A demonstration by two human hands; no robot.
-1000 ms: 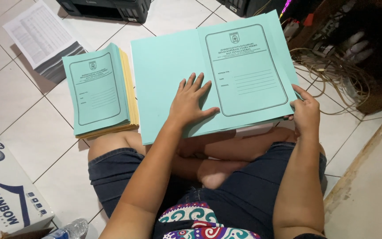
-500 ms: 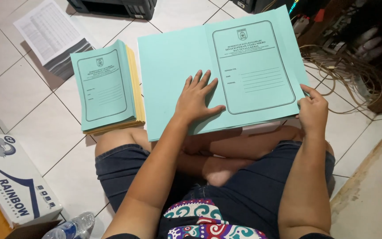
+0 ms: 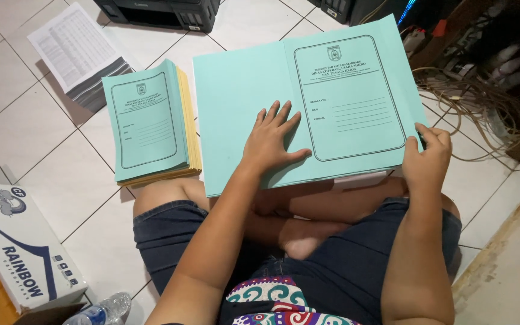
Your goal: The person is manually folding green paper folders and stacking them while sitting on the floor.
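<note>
**A:** Head cam, looking down: big teal folder cover (image 3: 308, 108) lying spread open across the person's lap and the tiled floor (image 3: 25, 138). Left hand (image 3: 272, 141) lies flat on it near the centre fold, fingers splayed, pressing and not gripping. Right hand (image 3: 427, 159) pinches the right edge, thumb on top.

**B:** How would it handle?

**A:** Looks like thin card, so light and bendy, and it'd crease if you grabbed it mid-sheet (edges or the fold are the safer spots, I'd guess). Long axis runs left to right while it's open; the printed panel reads upright to the wearer, top edge pointing away toward the printer (image 3: 164, 12). A stack of finished folders (image 3: 148, 123) sits just to its left.
</note>
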